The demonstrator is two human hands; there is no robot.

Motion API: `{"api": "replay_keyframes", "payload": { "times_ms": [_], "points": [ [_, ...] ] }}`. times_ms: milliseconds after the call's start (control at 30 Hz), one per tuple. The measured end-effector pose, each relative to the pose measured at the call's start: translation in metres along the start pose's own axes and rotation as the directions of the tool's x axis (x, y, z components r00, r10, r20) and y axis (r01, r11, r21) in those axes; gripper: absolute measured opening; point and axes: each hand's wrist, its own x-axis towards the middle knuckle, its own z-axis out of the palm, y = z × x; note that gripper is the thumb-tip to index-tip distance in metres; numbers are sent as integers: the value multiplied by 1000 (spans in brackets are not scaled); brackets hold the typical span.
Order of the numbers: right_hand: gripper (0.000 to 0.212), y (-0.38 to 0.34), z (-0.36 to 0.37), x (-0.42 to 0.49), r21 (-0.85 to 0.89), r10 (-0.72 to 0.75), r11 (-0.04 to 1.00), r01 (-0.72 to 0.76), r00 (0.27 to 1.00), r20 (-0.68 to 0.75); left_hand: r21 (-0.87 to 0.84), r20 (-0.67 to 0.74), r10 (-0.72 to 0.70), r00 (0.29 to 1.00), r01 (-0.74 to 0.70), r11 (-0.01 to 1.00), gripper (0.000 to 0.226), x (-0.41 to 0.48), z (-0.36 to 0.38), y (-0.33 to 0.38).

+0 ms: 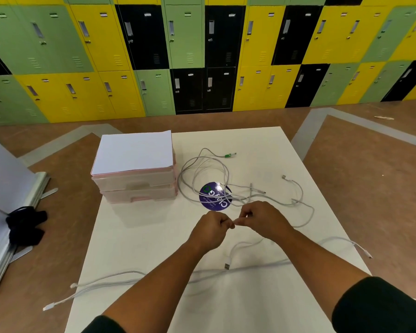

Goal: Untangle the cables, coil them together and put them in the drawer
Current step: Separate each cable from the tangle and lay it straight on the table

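Fingers (245,217): on both my hands, pinching a strand of the tangled thin white cables (235,197) | left hand (210,234) nearly touching right hand (265,218) | translucent pink plastic drawer unit (135,186) beyond, left.

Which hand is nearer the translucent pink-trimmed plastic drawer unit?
Left. The left hand is right of the translucent pink-trimmed plastic drawer unit; the right hand is farther right.
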Motion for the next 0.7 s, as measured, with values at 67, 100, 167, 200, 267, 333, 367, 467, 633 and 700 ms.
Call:
{"api": "replay_keyframes", "payload": {
  "times_ms": [67, 100, 167, 200, 267, 333, 367, 467, 633, 700],
  "points": [
    [27, 5, -1, 0, -1, 2, 1000, -3, 1000, -5, -38, -2, 16, 1000, -16, 999, 21, 0, -1, 0],
    [26, 6, -2, 0, 10, -8, 1000, 8, 1000, 7, -56, -4, 21, 1000, -22, 998, 20, -1, -2, 0],
    [17, 8, -3, -1, 50, -51, 998, 47, 996, 67, -78, 9, 16, 1000, -15, 997, 20, 0, -3, 1],
    [15, 8, -2, 0, 63, -76, 996, 71, 993, 94, -80, 27, 1, 1000, 1, 997, 20, 2, -3, 1],
    [16, 7, -1, 0, 51, -104, 994, 98, 987, 123, -73, 67, -30, 997, 35, 997, 20, 3, -1, 3],
    [17, 6, -1, -2, 43, -111, 993, 106, 985, 132, -61, 59, -32, 998, 35, 998, 20, 3, 2, 6],
    [17, 5, -1, -2, 42, -110, 994, 105, 986, 124, -55, 45, -17, 999, 19, 998, 19, 3, 3, 7],
    [12, 6, -3, -4, 43, -84, 996, 81, 993, 77, -2, 7, 15, 1000, -15, 1000, 21, 2, 3, 10],
    [42, 16, -9, -2, -18, 56, 998, -57, 998, -31, -1, -8, 36, 999, -36, 999, 21, 0, 2, 9],
    [53, 20, -10, -2, -34, 84, 996, -86, 995, -58, -16, 3, 44, 999, -44, 999, 22, 0, 3, 9]
  ]
}}
